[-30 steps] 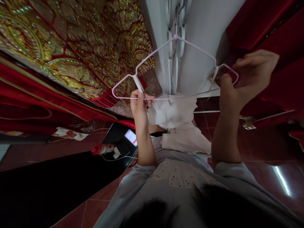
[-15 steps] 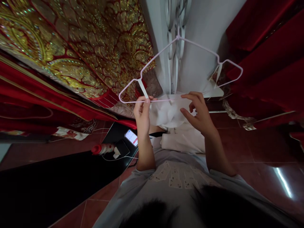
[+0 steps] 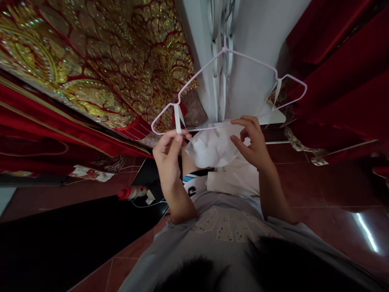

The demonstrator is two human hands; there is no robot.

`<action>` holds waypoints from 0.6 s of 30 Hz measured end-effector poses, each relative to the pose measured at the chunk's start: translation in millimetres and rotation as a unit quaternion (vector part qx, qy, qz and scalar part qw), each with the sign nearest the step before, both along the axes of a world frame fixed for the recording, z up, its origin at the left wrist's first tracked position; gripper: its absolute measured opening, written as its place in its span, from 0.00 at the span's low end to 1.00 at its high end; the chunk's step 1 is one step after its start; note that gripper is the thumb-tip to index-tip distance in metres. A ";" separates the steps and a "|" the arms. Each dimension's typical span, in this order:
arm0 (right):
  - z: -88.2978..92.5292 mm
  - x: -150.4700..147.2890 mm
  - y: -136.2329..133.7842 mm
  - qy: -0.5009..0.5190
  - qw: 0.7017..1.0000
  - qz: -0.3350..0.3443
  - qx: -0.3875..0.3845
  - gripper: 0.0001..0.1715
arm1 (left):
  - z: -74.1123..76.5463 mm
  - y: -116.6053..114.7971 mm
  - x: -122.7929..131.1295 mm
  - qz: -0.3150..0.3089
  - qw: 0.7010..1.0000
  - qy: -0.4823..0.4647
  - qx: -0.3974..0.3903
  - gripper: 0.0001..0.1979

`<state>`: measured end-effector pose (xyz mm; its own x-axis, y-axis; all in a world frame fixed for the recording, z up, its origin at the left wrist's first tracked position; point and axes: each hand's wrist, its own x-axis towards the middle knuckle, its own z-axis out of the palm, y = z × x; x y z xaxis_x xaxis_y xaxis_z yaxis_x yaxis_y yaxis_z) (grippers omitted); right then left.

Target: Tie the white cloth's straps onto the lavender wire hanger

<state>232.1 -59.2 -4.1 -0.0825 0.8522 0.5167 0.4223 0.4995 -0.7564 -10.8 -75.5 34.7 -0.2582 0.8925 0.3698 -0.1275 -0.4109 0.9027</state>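
Note:
A pale pink clothes hanger (image 3: 200, 72) hangs in front of me, its hook up among white metal scrollwork. From its left notch drops a white strap (image 3: 177, 117), and the thumb and fingers of my left hand (image 3: 168, 156) pinch its lower end by the bottom bar. Another thin strap (image 3: 277, 92) loops over the right notch. My right hand (image 3: 251, 140) is at the bar's right part, thumb and index finger apart, the index tip at the edge of a sheer white cloth (image 3: 209, 148). This cloth hangs below the bar, above my lap.
A gold sequinned red garment (image 3: 121, 61) hangs at the left, dark red cloth (image 3: 340, 81) at the right. White scrollwork (image 3: 217, 77) stands against the pale wall. On a black table (image 3: 75, 235) lie a red-capped bottle (image 3: 130, 192) and a white cable (image 3: 146, 206).
My left hand has shifted left and down along the bar, now at the strap's lower end; it hides the phone. The hanger has moved slightly left. My right hand has barely moved.

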 end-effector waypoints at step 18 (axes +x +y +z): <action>-0.7 -8.7 -4.6 -0.032 0.998 0.045 -0.034 0.29 | -19.6 22.1 -17.4 0.041 0.993 -0.108 -0.026 0.11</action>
<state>223.4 -63.8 -4.8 -0.1912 0.8727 0.4493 0.4264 0.4861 -0.7628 -28.2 -53.4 15.2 -0.3986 0.8818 0.2521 -0.2881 -0.3814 0.8784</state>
